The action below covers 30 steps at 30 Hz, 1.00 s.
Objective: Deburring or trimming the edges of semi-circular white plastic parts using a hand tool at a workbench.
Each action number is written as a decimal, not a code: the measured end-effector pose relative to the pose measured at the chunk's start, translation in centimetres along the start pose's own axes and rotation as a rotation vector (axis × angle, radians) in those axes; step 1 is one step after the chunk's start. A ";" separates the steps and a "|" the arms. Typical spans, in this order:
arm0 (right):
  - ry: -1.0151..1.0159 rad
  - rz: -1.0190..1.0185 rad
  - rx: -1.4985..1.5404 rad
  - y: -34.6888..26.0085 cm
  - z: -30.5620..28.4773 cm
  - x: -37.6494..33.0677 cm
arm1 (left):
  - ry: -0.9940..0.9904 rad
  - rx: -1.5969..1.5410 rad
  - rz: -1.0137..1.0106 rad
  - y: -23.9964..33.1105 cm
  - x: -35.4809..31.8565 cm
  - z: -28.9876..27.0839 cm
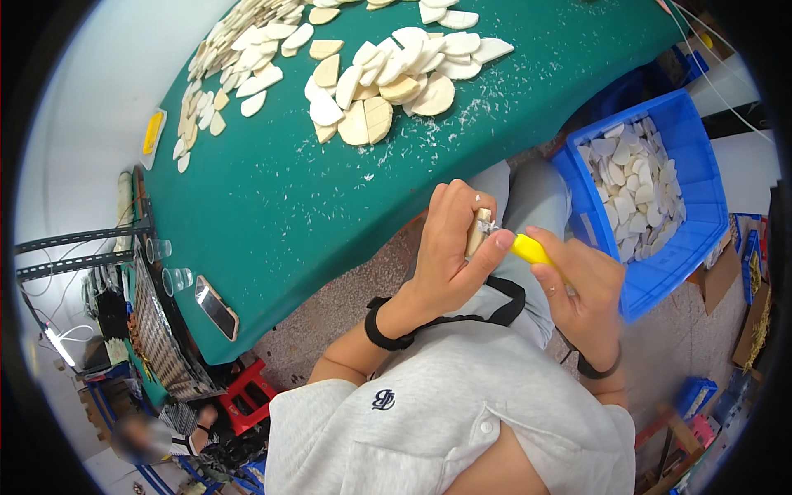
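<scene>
Left hand [450,243] grasps one pale piece [476,233] above the lap [540,202], long axis pointing forward toward the worktop [272,239], while right hand [584,285], fingers [551,242] clenched, grasps one yellow-handled tool [530,249] aimed leftward.

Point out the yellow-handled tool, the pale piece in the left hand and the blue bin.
Yellow-handled tool [533,250]: head view, on its handle.
Pale piece [475,237]: head view, on its exposed side.
Blue bin [672,271]: head view, on its bare wall.

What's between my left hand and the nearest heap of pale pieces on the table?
Green tablecloth, sprinkled with white shavings, as the head view shows.
</scene>
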State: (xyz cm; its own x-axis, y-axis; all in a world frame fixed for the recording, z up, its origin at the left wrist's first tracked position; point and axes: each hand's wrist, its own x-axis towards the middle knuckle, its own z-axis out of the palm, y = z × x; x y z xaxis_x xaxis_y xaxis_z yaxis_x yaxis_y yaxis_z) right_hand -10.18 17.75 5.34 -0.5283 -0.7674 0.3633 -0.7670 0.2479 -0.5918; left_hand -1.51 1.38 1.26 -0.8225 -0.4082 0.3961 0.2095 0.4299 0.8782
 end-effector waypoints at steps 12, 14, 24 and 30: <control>-0.006 -0.008 -0.016 -0.1 0.2 -0.3 | 0.019 0.033 -0.014 -0.1 -0.4 -0.1; -0.007 -0.008 -0.017 -0.2 0.3 -0.4 | 0.047 0.042 0.005 -0.1 -0.6 0.0; 0.197 0.106 0.107 0.9 1.2 -0.4 | 0.013 -0.298 -0.227 0.3 -0.5 0.0; 0.144 0.142 0.232 0.4 1.2 -0.4 | -0.044 -0.570 -0.404 -0.5 -0.8 -0.3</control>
State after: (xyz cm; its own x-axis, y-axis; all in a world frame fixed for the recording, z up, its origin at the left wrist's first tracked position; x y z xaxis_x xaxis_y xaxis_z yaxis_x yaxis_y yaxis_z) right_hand -9.85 17.44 4.09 -0.6830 -0.6390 0.3539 -0.5870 0.1917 -0.7866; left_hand -0.83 1.28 0.55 -0.9126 -0.4087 0.0078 0.1171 -0.2431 0.9629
